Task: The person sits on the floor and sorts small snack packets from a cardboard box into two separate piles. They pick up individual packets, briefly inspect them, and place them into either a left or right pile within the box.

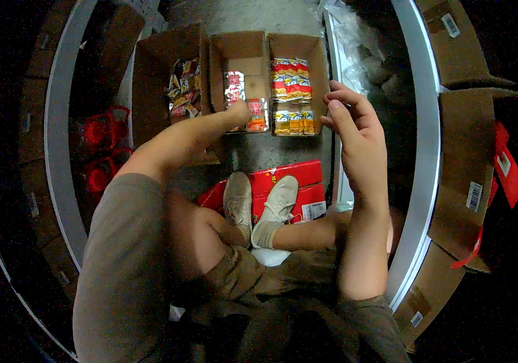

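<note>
Inside the middle cardboard box [233, 45], at its near edge, the left hand [241, 114] reaches in among packets; its fingertips are hidden, so I cannot tell whether they are apart or clamped on one. Just beyond it, pink-and-white packets [234, 83] lie by the left wall, their long axis running from far edge to near edge. Red-orange packets [255, 114] sit in the near right corner, lengthwise the same way. The right hand [358, 124] hovers beside the right edge of the neighbouring box [295, 45], thumb and bent fingers apart. There, yellow-and-red packets [297, 89] form left-to-right rows.
</note>
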Demonstrator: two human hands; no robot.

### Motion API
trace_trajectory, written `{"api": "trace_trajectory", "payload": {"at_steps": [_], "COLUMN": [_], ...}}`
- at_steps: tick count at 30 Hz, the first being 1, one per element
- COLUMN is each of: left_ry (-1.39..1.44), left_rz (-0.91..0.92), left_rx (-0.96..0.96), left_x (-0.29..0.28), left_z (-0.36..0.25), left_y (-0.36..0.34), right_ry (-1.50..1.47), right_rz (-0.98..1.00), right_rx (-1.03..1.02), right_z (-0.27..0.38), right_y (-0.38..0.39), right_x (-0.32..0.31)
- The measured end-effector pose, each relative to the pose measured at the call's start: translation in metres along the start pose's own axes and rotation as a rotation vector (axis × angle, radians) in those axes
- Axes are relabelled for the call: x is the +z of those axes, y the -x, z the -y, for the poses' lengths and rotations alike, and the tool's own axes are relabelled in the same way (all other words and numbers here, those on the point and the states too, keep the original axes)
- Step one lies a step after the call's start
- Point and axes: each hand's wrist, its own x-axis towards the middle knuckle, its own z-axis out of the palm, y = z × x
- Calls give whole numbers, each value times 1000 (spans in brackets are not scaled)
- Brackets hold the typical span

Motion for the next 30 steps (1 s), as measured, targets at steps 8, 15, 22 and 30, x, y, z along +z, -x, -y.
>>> {"api": "trace_trajectory", "payload": {"at_steps": [8,15,22,30], "left_ry": [619,519,105,435], "left_rz": [-262,-842,-52,-94], "left_rx": [-223,-108,-106,-385], "left_x": [-76,-229,-180,-51], "left_z": [-16,72,93,11], "left_y": [47,70,37,20], "right_ry": [37,41,37,13], "right_rz": [-5,34,50,59], "right_rx": [-14,3,-21,22], "right_z": [-2,10,14,5], "right_y": [-4,7,7,5], "right_x": [17,16,15,18]}}
